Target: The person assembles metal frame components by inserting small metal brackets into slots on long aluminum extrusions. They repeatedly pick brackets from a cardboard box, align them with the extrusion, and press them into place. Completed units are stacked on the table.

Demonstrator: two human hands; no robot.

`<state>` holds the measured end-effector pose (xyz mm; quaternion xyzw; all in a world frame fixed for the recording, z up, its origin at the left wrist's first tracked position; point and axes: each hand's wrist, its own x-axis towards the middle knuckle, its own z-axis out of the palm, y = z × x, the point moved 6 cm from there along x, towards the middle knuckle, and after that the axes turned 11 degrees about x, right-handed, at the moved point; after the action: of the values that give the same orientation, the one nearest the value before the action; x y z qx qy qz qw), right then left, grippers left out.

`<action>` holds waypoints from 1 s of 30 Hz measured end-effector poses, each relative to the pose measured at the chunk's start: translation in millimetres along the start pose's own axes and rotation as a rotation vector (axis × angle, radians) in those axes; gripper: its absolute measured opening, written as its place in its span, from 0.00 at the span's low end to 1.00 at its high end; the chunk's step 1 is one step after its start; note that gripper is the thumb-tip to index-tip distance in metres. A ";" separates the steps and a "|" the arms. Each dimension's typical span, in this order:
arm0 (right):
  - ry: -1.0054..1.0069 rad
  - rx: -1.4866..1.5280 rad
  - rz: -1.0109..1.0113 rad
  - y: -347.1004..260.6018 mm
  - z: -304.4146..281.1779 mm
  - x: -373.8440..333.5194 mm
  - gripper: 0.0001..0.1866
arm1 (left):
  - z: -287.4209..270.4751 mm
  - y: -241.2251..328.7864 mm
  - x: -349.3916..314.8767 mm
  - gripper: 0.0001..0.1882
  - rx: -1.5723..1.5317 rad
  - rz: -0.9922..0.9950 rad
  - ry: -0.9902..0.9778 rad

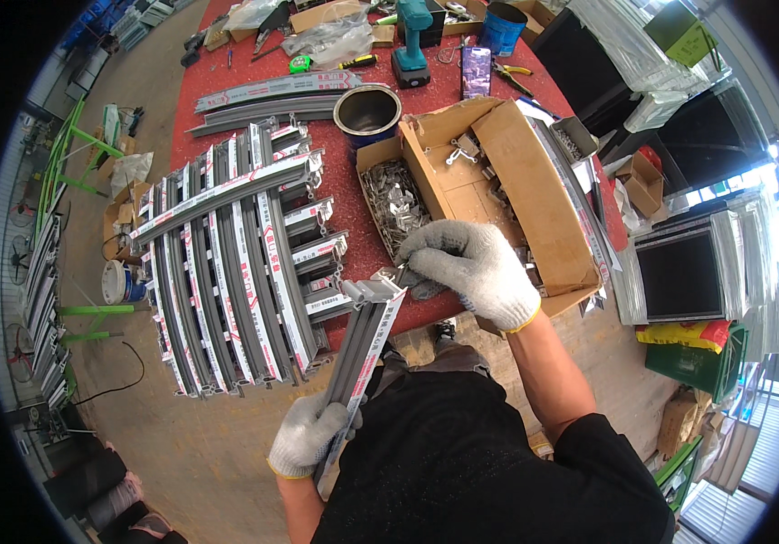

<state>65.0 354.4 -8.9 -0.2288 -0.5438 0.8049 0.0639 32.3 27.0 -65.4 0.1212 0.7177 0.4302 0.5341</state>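
My left hand [308, 435], in a white knit glove, is closed around the lower part of a grey metal profile [364, 349] with a printed film strip. The profile slants up toward the table's near edge. At its upper end is my right hand [478, 272], also gloved, with thumb and forefinger pinched together. Whatever small piece sits between those fingertips is too small to name. Just beyond them stands a narrow cardboard box [394, 201] of small metal pieces. Left of the profile lies a crisscross stack of similar profiles [235, 258], some with small chains at their ends.
On the red table [340, 172] stand an open cardboard box [535, 195] with a few brackets, a dark can [368, 116], a teal cordless drill [412, 45], a phone [476, 72], pliers [515, 77] and a blue bucket [502, 29]. Wrapped dark panels [689, 272] lean at right.
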 end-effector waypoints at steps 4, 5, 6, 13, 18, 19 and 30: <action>-0.002 -0.060 -0.017 -2.5 1.6 1.4 0.11 | -3.2 0.7 1.7 0.23 0.010 -0.024 0.028; -0.001 -0.063 -0.016 -2.7 1.5 1.6 0.11 | -4.0 0.5 1.9 0.23 0.034 -0.040 0.028; 0.004 -0.060 -0.012 -2.5 1.2 2.2 0.11 | -5.8 1.0 2.0 0.23 0.056 -0.049 0.034; -0.005 -0.070 0.010 -1.7 2.4 7.1 0.11 | -10.0 4.3 2.3 0.22 0.122 -0.057 0.074; -0.063 -0.274 0.012 -9.4 -3.3 9.9 0.10 | -13.1 5.6 1.9 0.19 0.184 -0.070 0.109; -0.088 -0.338 -0.028 -12.6 -2.9 11.5 0.10 | -13.9 4.9 2.5 0.19 0.205 -0.086 0.107; -0.314 0.030 0.067 -9.1 -4.3 10.8 0.15 | -14.4 -0.8 1.8 0.26 0.055 -0.055 0.047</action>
<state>56.0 365.5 -5.3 -0.1171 -0.5270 0.8405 -0.0454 19.3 20.7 -66.3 0.1058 0.7446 0.3984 0.5251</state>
